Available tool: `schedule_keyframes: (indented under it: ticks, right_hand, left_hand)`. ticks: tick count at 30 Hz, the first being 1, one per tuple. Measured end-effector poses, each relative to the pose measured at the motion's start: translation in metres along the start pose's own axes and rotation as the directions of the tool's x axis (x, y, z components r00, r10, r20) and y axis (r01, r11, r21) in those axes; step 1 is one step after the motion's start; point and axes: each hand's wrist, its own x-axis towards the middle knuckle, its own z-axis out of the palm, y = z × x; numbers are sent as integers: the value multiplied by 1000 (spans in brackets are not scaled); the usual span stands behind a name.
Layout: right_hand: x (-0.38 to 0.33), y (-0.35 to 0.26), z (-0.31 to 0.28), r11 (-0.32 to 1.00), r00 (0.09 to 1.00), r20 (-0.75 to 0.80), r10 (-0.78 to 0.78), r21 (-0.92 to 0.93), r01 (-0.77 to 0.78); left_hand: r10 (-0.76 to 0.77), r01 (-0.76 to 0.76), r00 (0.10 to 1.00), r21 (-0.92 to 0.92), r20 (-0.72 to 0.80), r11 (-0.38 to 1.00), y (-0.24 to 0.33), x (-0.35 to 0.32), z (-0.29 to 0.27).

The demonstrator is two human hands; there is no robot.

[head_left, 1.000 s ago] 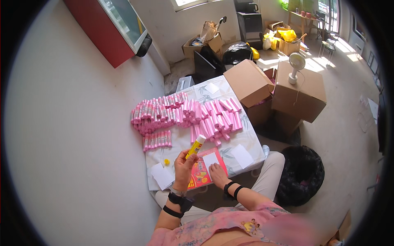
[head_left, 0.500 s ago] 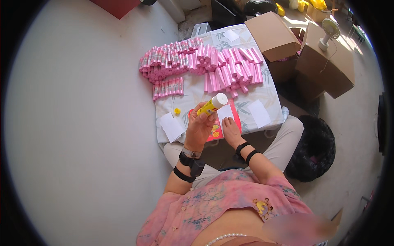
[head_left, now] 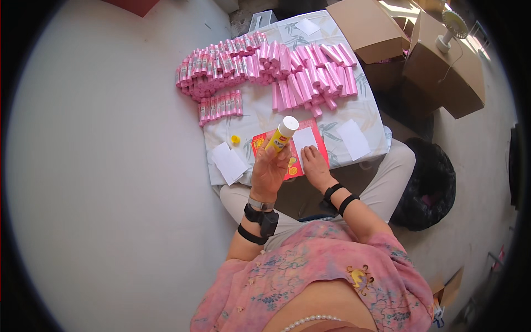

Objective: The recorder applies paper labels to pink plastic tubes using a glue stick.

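Observation:
My left hand (head_left: 267,172) is closed round a yellow glue stick (head_left: 282,134), held tilted above the table with its white end up. Beneath it lies a red printed sheet (head_left: 322,145) with fruit pictures. A small white paper slip (head_left: 303,137) rests on this sheet. My right hand (head_left: 317,167) lies on the slip's lower part, fingers stretched out and pressing it down. A small yellow cap (head_left: 235,139) sits to the left on the tablecloth, apart from both hands.
White papers (head_left: 229,164) lie at the left, another paper (head_left: 354,138) at the right. Across the far table are piled pink wrapped tubes (head_left: 315,77). Beyond the right edge stand cardboard boxes (head_left: 368,27), a small fan (head_left: 454,25) and a black bag (head_left: 425,188).
The glue stick has tipped more upright and shifted slightly left in my left hand. My right hand stays on the slip. The whole view has shifted a little.

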Motion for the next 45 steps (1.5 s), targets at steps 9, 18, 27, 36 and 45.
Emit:
schedule_keyframes:
  ticks: [9, 18, 27, 36, 45]
  right_hand:
    - [1, 3, -6, 997, 998, 30, 53, 46, -54]
    - [10, -3, -17, 942, 972, 116, 207, 244, -229]
    - [12, -4, -14, 863, 934, 144, 326, 357, -356]
    - [10, -6, -10, 860, 941, 103, 321, 384, -336]
    - [12, -8, -10, 841, 935, 65, 348, 418, -343]
  left_hand:
    - [-1, 74, 959, 244, -285, 967, -31, 11, -59]
    - [-245, 289, 847, 22, -471, 957, -104, -35, -147]
    - [-304, 367, 905, 184, -298, 912, -119, -48, -142]
    - [-376, 456, 887, 390, -267, 800, -112, -48, -151]
    - [-281, 413, 903, 476, -325, 777, -124, -49, -155]
